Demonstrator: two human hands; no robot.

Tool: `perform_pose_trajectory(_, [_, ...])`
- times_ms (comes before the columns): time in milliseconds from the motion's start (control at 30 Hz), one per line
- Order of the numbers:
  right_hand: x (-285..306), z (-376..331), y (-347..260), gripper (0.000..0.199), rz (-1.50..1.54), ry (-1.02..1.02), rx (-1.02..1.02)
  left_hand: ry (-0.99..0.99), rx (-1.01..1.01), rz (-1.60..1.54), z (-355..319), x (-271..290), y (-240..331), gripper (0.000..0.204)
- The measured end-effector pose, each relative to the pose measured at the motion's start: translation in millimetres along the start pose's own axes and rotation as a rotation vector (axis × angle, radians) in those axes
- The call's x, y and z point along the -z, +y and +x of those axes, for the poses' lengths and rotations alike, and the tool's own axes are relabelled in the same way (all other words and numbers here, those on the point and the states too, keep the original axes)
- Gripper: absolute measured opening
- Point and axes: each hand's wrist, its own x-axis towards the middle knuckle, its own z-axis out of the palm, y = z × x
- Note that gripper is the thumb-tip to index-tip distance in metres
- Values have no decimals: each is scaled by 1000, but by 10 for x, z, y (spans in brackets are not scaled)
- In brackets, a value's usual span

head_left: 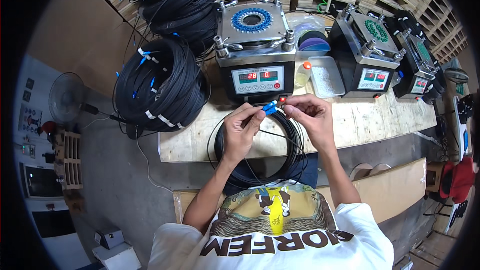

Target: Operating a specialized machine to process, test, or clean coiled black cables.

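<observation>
My left hand (240, 131) is closed, with thumb and fingers pinching a pair of blue fibre-optic connectors (270, 108) with pale tips. Just right of them, my right hand (314, 119) is closed in a pinch close to the connector tips. Whatever sits between its fingertips is too small to make out. Below both hands a coil of black cable (295, 147) rests at the table's near edge and over my lap. Directly beyond the hands stands a polishing machine (257, 77) with a ring of blue connectors (251, 12) in its top plate.
Stacked black cable coils (165, 87) crowd the left side. To the right are a bottle with an orange cap (303, 74), a clear tray of white bits (327, 76), purple discs (313, 41) and further machines (368, 52). The wooden table (370, 125) ends before me.
</observation>
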Motion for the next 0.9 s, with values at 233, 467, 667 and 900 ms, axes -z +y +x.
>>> perform_pose_trajectory(233, [-192,-85,-24,16,75,36,18,18,-37,110,-14,9,22,23])
perform_pose_trajectory(467, [-245,-134,1,16,32,95,128,24,-59,188,-25,3,55,23])
perform_pose_trajectory(667, [-302,-143,96,20,15,121,171,103,-30,240,-42,-46,79,22])
perform_pose_trajectory(900, [-267,-193,164,20,9,165,164,85,-9,220,-42,-92,50,20])
